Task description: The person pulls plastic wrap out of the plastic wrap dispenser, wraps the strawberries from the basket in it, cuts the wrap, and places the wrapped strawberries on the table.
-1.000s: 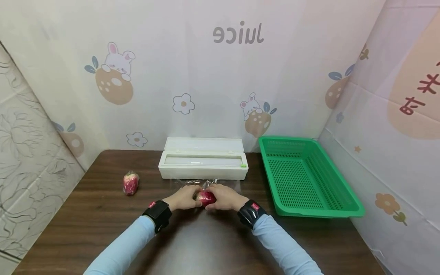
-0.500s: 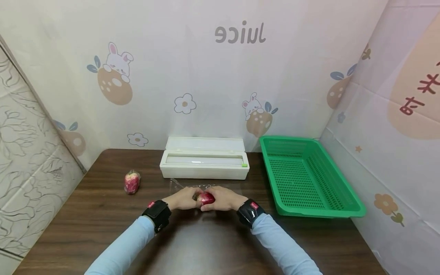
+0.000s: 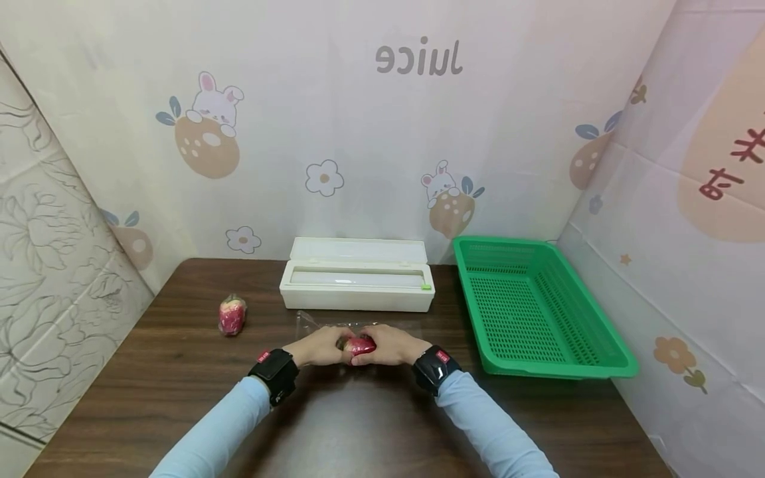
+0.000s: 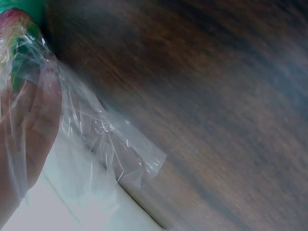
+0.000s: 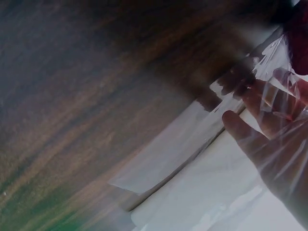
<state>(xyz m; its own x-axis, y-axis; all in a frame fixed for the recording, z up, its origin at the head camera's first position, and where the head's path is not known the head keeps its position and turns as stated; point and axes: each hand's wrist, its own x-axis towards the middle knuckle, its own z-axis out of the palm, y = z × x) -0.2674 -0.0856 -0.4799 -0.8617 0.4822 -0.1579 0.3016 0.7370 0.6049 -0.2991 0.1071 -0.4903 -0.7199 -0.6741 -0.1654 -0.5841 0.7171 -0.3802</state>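
Observation:
A shiny red fruit (image 3: 360, 345) with some green at one end lies between my two hands in the middle of the table. My left hand (image 3: 323, 345) holds its left side, and my right hand (image 3: 391, 344) grips it from the right with thumb and fingers. Clear cling film (image 4: 118, 144) drapes over the fingers in both wrist views, wrinkled near the left hand. In the right wrist view, a flatter stretch of the film (image 5: 161, 161) lies on the wood. The fruit's underside is hidden.
Behind my hands stands a white cling film box (image 3: 357, 299), its lid raised and a roll inside. A film-wrapped red and yellow fruit (image 3: 232, 315) sits at the left. A green plastic basket (image 3: 558, 370) occupies the right of the brown table (image 3: 358, 425).
The film's left corner has come into sight, lifted and creased behind my left hand. Both hands stay on the red fruit, with small shifts of the fingers.

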